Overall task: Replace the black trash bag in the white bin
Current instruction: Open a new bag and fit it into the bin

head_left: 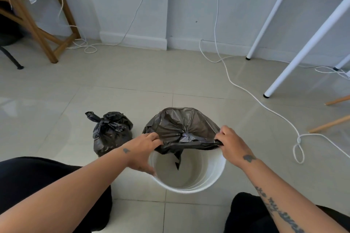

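Note:
A round white bin [191, 188] stands on the tiled floor between my knees, its inside bare. A fresh black trash bag [178, 125] is spread open over the bin's far rim, with its sealed bottom tip hanging down into the bin. My left hand [144, 147] pinches the bag's left edge at the bin's left rim. My right hand [232, 143] grips the bag's right edge above the right rim. A full, knotted black trash bag [110, 132] sits on the floor just left of the bin.
White cables [265, 104] trail across the tiles to the right and along the wall. White table legs [295, 56] and wooden chair legs [329, 124] stand at the right. A wooden stool [37, 30] is at the back left. My dark-clothed knees frame the bin.

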